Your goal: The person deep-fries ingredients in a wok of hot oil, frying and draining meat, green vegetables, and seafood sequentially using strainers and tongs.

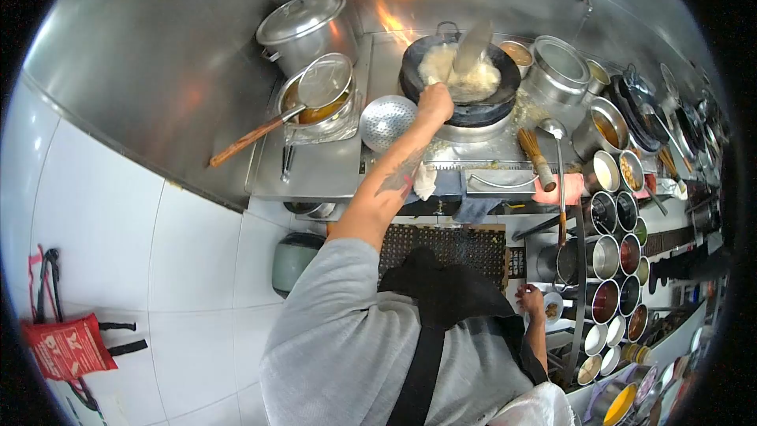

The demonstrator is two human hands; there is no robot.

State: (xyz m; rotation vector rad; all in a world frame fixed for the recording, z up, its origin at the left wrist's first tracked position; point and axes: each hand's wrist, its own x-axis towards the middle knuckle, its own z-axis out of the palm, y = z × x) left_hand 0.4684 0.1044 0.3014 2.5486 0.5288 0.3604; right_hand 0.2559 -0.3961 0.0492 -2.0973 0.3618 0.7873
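Observation:
My left hand [436,102] is closed around the handle of a metal wok spatula [473,46], whose broad blade is smeared by motion. The blade hangs over a black wok [410,71] on the burner, among pale, frothy-looking food [475,81] that I cannot name. Low on the right, my right hand [531,300] is beside my body with its fingers loosely curled and apart, holding nothing that I can see. Right beside it is a small white bowl [553,304] with brown pieces in it.
Flames [392,22] rise left of the wok. A strainer [325,79] lies across a pot [281,102] of brown liquid, near a perforated ladle [389,122]. A bamboo brush [536,159] and a long ladle [561,173] lie right. Several sauce containers [605,256] line the right side.

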